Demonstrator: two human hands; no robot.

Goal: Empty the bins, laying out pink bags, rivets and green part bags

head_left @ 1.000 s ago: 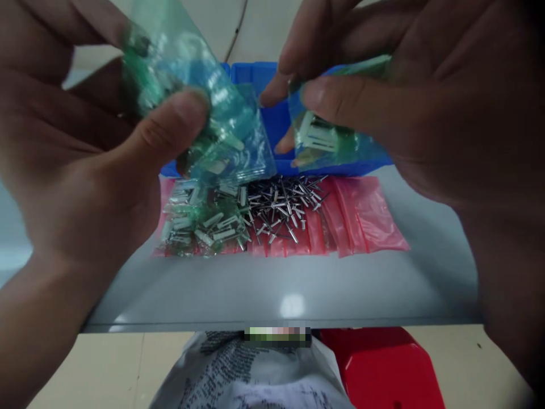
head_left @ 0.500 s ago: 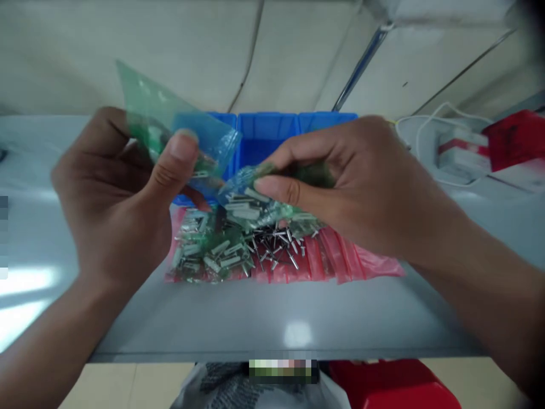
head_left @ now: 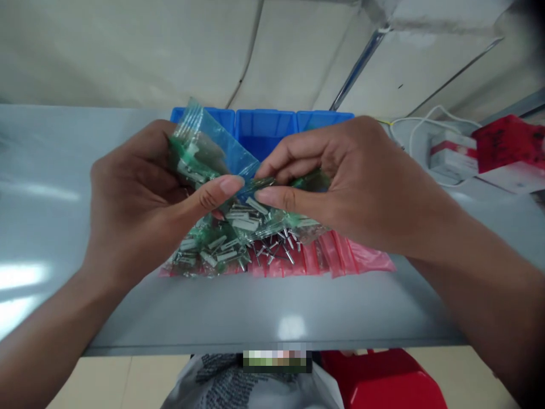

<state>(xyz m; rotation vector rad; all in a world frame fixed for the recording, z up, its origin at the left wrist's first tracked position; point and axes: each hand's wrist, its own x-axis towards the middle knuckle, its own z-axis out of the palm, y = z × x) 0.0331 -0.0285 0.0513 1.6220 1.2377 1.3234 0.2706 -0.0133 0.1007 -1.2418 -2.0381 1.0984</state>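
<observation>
My left hand is closed on a clear green plastic bag, its flat end sticking up past the fingers. Small pale parts show inside that bag. My right hand pinches the bag's near end between thumb and fingers, close to my left thumb tip. Beneath both hands lie more green bags filled with white plugs and screws. Loose metal screws are heaped beside them on pink plastic bags.
Blue bins stand in a row behind my hands on the grey table. At right are a white box with a red stripe, a red bag and white cable. A red stool is below the front edge.
My left hand has moved right and closer to my right hand, bringing its bag along. The bag's upper end has swung right and lower. My right hand keeps its pinch.
</observation>
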